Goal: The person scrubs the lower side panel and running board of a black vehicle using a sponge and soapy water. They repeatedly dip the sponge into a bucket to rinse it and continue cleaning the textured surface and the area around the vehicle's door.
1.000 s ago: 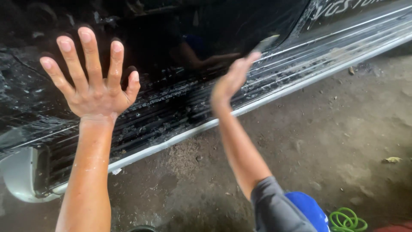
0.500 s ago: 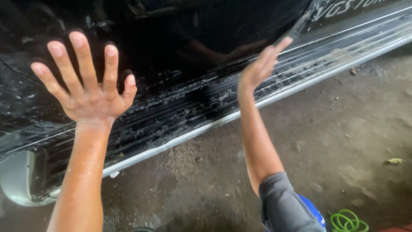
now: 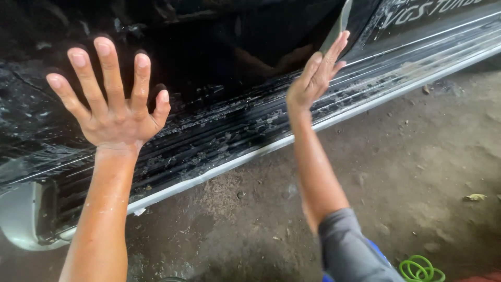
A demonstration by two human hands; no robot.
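**Right hand has slid up and right along the wet black body panel**

Over the last second the right hand [image 3: 315, 78] has travelled from mid-frame toward the upper right, and it now presses a thin grey blade-like wiper [image 3: 338, 26] against the black car body [image 3: 250, 47] — I take it for a squeegee, though only its edge shows. That sweep suggests the wet panel is being wiped in strokes running toward the right of the frame. The left hand [image 3: 112, 99], in the upper left, has barely shifted: it lies flat on the panel with all five fingers spread wide, holding nothing. The right hand's fingers are straight and close together, flat against the wiper.

Counted — two hands, one wiper, one ribbed side step [image 3: 219, 136] crossing the frame under the panel, one green coiled hose [image 3: 420, 269] at the lower right on the dirt floor [image 3: 417, 172].
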